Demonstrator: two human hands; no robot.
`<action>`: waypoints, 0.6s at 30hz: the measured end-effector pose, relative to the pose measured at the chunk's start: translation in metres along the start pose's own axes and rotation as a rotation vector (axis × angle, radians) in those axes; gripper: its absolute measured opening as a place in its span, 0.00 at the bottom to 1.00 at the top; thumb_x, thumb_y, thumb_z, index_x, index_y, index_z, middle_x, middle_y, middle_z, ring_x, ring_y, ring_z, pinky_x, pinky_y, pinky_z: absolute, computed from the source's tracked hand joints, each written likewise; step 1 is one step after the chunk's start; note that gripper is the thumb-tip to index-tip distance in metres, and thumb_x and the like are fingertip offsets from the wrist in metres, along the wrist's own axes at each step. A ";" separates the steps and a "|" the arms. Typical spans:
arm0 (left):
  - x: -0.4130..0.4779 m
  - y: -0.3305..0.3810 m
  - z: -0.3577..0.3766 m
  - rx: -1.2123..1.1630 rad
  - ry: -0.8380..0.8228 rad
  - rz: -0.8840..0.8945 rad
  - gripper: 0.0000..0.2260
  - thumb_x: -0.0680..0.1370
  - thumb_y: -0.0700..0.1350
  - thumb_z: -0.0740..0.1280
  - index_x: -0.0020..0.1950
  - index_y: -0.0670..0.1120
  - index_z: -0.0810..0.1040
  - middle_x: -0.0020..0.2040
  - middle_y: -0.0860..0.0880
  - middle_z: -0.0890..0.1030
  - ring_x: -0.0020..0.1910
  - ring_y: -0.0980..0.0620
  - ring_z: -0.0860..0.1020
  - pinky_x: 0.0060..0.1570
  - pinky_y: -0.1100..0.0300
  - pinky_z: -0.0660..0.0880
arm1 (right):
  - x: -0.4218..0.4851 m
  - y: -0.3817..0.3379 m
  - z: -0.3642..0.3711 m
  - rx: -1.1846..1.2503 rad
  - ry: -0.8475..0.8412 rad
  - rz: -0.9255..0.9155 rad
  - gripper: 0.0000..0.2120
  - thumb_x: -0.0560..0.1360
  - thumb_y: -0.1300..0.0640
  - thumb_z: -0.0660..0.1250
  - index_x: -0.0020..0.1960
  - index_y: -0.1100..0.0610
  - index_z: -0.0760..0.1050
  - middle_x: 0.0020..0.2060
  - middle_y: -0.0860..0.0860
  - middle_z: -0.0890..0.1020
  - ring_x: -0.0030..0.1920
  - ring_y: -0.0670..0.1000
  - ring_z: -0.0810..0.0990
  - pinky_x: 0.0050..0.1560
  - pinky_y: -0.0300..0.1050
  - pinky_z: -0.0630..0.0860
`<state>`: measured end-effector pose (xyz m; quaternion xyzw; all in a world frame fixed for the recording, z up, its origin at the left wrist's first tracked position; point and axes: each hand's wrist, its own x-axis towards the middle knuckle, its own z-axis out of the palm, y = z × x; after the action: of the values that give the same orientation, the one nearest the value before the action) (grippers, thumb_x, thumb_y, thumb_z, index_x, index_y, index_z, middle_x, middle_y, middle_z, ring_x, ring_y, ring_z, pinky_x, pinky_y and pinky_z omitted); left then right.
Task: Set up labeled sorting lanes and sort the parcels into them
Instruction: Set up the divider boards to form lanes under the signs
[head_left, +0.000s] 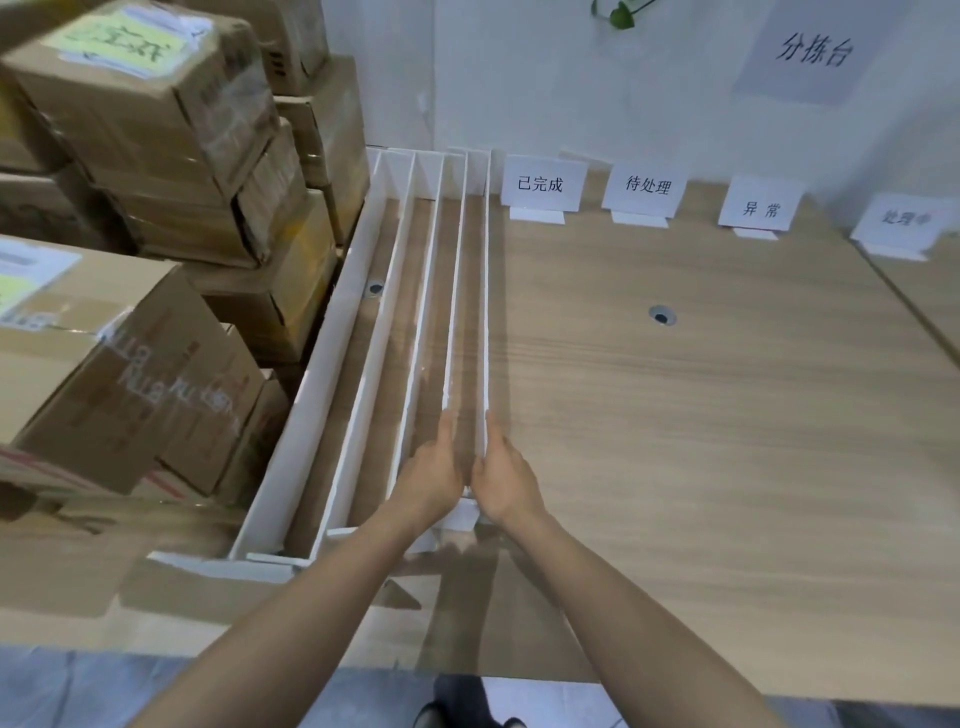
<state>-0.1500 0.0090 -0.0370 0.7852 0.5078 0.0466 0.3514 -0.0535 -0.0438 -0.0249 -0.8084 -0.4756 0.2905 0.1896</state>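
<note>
Head: left hand (431, 467), right hand (506, 475) touching divider edges (487, 312)

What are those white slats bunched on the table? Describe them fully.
The white slats are long, thin boards, perhaps foam board, standing on edge in parallel rows on flat feet. They sit at the left of the wooden table, beside stacked cardboard boxes. The left hand and right hand touch the two rightmost slats' near ends.

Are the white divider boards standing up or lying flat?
Upright. The divider boards stand on edge, bunched in parallel on the table.
</note>
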 end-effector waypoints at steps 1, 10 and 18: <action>0.000 -0.001 0.002 -0.004 0.004 -0.016 0.31 0.80 0.42 0.57 0.77 0.50 0.43 0.41 0.45 0.79 0.39 0.49 0.78 0.41 0.54 0.77 | 0.000 0.001 0.001 -0.011 -0.002 -0.001 0.32 0.78 0.60 0.55 0.79 0.52 0.45 0.62 0.59 0.75 0.54 0.59 0.77 0.51 0.51 0.74; 0.007 0.009 -0.001 0.079 0.018 -0.159 0.37 0.78 0.38 0.60 0.77 0.47 0.36 0.42 0.43 0.81 0.36 0.48 0.77 0.36 0.57 0.74 | 0.004 -0.007 -0.009 -0.055 -0.013 0.072 0.37 0.77 0.62 0.60 0.78 0.53 0.42 0.63 0.59 0.73 0.58 0.60 0.77 0.52 0.50 0.73; 0.007 0.010 0.004 0.217 0.102 -0.075 0.39 0.78 0.42 0.63 0.77 0.45 0.37 0.44 0.47 0.82 0.40 0.50 0.80 0.43 0.58 0.77 | 0.007 -0.001 -0.007 -0.093 -0.025 0.071 0.38 0.77 0.64 0.58 0.78 0.50 0.39 0.61 0.58 0.75 0.56 0.59 0.78 0.55 0.51 0.75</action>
<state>-0.1369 0.0105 -0.0357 0.7957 0.5561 0.0182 0.2395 -0.0466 -0.0380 -0.0210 -0.8289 -0.4619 0.2849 0.1355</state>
